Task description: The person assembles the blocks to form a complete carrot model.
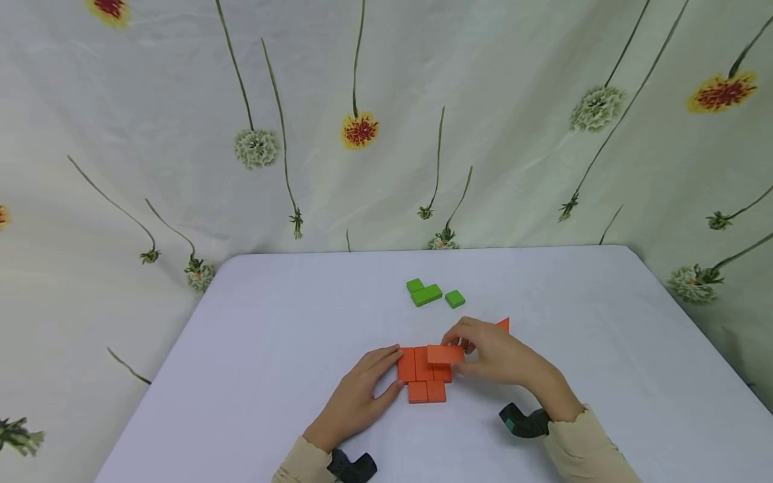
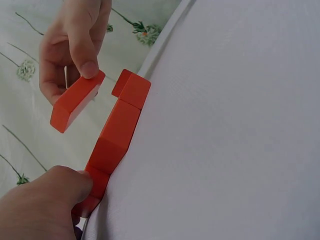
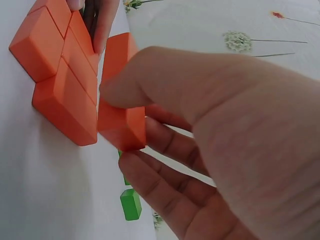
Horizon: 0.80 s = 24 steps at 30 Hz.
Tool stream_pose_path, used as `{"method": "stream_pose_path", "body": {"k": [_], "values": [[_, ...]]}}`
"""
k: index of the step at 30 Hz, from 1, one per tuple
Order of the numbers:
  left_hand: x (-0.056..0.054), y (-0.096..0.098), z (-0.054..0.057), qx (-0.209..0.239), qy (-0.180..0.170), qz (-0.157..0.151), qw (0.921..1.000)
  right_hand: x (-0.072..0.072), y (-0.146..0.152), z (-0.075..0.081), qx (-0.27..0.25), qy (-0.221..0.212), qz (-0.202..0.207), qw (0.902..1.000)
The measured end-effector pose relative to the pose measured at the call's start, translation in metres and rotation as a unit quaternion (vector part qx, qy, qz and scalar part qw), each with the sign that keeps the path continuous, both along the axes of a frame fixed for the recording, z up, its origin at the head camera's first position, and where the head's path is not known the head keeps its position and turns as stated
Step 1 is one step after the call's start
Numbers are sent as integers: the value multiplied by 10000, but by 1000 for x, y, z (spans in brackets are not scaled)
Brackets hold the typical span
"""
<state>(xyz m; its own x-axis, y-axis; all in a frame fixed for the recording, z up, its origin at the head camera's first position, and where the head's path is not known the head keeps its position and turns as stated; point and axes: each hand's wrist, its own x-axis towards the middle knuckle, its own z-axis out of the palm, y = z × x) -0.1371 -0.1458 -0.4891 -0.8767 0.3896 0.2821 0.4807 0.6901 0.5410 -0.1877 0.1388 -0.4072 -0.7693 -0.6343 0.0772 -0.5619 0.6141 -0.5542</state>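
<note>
Several orange blocks (image 1: 406,365) lie fitted together flat on the table, with two small ones (image 1: 427,392) forming the nearer row. My right hand (image 1: 498,352) pinches an oblong orange block (image 1: 445,354) between thumb and fingers. In the right wrist view that held block (image 3: 120,70) is raised above the group, with a gap beneath it. At the group's left side my left hand (image 1: 362,392) rests on the table. Its extended fingers and thumb touch the edges of the blocks. The left wrist view shows its thumb (image 2: 70,185) against the orange side.
Beyond the orange group lie green blocks: a small one (image 1: 415,285) against a longer one (image 1: 426,295), and another (image 1: 455,298) slightly apart. An orange pointed piece (image 1: 504,324) shows partly behind my right hand. A white cloth covers the table (image 1: 290,322); a flower-printed curtain (image 1: 398,67) hangs behind.
</note>
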Motion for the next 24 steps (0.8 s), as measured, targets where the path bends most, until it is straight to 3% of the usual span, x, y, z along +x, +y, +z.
{"method": "stream_pose_path", "body": {"k": [9, 17, 24], "values": [[0, -1, -1, 28, -41, 10, 10000, 9, -8, 5, 118, -480, 210, 9986], [1, -1, 1, 43, 10, -70, 10000, 15, -16, 5, 279, -476, 560, 9969], [1, 0, 3, 112, -95, -43, 9999, 16, -19, 0, 179, -1004, 941, 9903]]}}
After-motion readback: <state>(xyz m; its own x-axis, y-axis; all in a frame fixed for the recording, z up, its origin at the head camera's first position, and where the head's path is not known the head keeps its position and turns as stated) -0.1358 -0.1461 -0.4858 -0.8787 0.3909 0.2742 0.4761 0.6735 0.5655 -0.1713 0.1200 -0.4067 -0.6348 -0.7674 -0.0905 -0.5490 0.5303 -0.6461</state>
